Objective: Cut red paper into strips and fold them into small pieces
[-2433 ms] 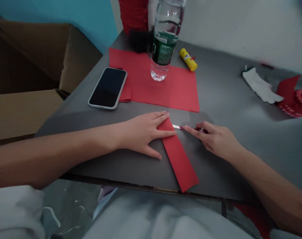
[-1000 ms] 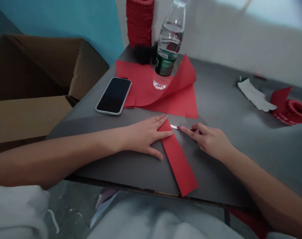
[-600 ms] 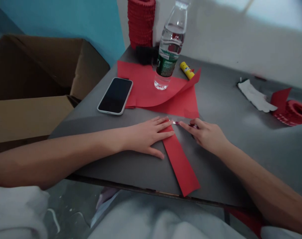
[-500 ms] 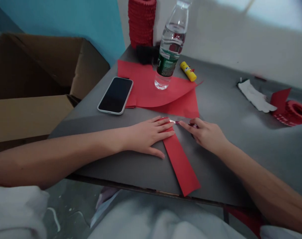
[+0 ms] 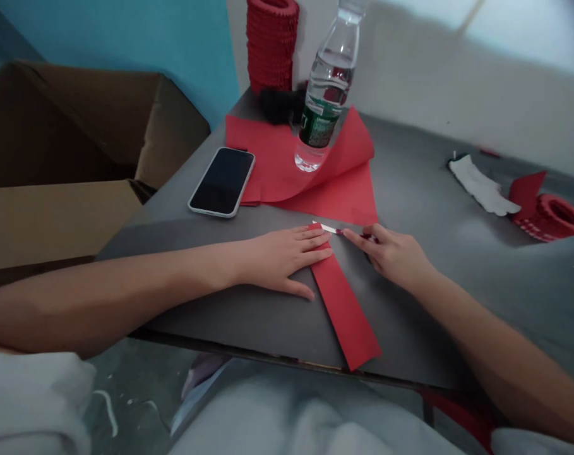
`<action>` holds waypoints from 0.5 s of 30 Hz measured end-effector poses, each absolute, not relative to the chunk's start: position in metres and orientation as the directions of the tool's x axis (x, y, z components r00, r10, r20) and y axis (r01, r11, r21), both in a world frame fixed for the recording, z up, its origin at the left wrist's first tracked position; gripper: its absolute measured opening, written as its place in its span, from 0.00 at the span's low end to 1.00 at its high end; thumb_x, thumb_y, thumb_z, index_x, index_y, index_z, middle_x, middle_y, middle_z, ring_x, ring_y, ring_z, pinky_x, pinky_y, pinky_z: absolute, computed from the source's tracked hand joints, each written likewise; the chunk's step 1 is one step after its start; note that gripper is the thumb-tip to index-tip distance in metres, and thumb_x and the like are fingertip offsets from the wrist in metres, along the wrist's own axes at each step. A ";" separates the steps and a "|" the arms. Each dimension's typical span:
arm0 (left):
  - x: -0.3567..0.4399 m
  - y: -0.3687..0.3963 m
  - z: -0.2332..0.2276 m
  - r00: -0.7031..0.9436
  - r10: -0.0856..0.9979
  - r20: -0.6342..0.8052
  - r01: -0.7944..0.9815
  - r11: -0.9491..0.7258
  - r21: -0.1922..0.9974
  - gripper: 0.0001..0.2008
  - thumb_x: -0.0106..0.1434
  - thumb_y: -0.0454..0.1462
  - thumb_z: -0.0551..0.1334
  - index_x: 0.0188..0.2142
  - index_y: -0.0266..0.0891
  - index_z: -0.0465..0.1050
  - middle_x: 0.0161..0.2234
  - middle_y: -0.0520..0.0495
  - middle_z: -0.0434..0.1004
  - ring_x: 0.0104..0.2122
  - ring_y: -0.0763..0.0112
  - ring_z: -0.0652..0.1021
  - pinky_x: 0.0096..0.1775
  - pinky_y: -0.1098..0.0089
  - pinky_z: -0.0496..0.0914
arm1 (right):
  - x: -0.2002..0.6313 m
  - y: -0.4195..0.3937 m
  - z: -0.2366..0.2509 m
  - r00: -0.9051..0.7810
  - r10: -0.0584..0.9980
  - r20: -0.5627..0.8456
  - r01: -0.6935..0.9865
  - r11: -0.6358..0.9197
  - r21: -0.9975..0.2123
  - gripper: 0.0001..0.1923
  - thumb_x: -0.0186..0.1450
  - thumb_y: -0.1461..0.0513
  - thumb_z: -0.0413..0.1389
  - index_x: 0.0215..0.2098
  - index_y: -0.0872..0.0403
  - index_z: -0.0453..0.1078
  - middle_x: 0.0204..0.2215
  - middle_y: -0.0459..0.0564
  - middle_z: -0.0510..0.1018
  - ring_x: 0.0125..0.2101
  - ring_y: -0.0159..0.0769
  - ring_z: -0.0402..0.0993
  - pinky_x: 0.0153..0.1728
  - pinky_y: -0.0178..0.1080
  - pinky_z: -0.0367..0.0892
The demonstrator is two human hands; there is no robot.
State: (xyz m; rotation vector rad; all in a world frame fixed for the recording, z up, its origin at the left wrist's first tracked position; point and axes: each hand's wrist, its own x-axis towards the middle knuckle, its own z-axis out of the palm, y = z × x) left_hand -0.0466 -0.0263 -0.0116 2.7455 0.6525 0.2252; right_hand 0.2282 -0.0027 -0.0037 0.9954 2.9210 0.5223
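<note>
My left hand (image 5: 287,259) lies flat, fingers spread, over the upper end of a folded red paper strip (image 5: 346,309). The strip slants toward the table's front edge. In my right hand (image 5: 393,256) is a slim knife (image 5: 333,230) with a pale blade and a dark reddish handle, the index finger stretched along it. The blade points left and lies at the strip's top end, beside my left fingertips. Just beyond are larger red paper sheets (image 5: 334,196), one curling up at the right. A water bottle (image 5: 321,107) stands on them.
A phone (image 5: 223,182) lies left of the sheets. Behind stand a red honeycomb-like paper stack (image 5: 271,47) and a black item (image 5: 280,106). At right are a white glove (image 5: 483,184) and a red paper ring (image 5: 559,215). A cardboard box (image 5: 59,215) sits left of the table (image 5: 249,322).
The upper red sheet has curled up at its right side and now hides the yellow glue stick. The knife has shifted slightly, and more of its blade shows. My left hand stays on the strip.
</note>
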 end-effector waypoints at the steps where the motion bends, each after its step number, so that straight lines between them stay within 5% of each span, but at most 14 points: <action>1: -0.046 -0.026 -0.012 0.884 0.461 0.079 0.413 -0.849 0.331 0.39 0.60 0.56 0.56 0.61 0.31 0.56 0.63 0.34 0.50 0.64 0.53 0.50 0.62 0.57 0.47 | 0.226 0.000 -0.005 -0.791 0.605 0.092 0.599 0.736 0.314 0.26 0.63 0.68 0.46 0.59 0.49 0.62 0.37 0.51 0.72 0.32 0.31 0.68 0.25 0.33 0.57; 8: -0.044 -0.026 -0.008 0.890 0.452 0.058 0.430 -0.875 0.224 0.39 0.60 0.58 0.54 0.60 0.30 0.58 0.62 0.32 0.52 0.63 0.51 0.53 0.61 0.58 0.50 | 0.223 0.002 -0.006 -0.760 0.642 0.101 0.636 0.701 0.324 0.25 0.64 0.67 0.44 0.59 0.48 0.61 0.37 0.50 0.73 0.30 0.31 0.69 0.23 0.32 0.56; 15: -0.033 -0.032 -0.002 0.863 0.496 0.097 0.497 -0.868 0.013 0.22 0.68 0.46 0.50 0.52 0.33 0.66 0.53 0.32 0.66 0.51 0.56 0.70 0.51 0.61 0.62 | 0.276 -0.054 0.012 -0.588 0.801 0.112 0.806 0.570 0.158 0.24 0.66 0.64 0.47 0.60 0.45 0.60 0.39 0.49 0.72 0.27 0.29 0.67 0.23 0.32 0.59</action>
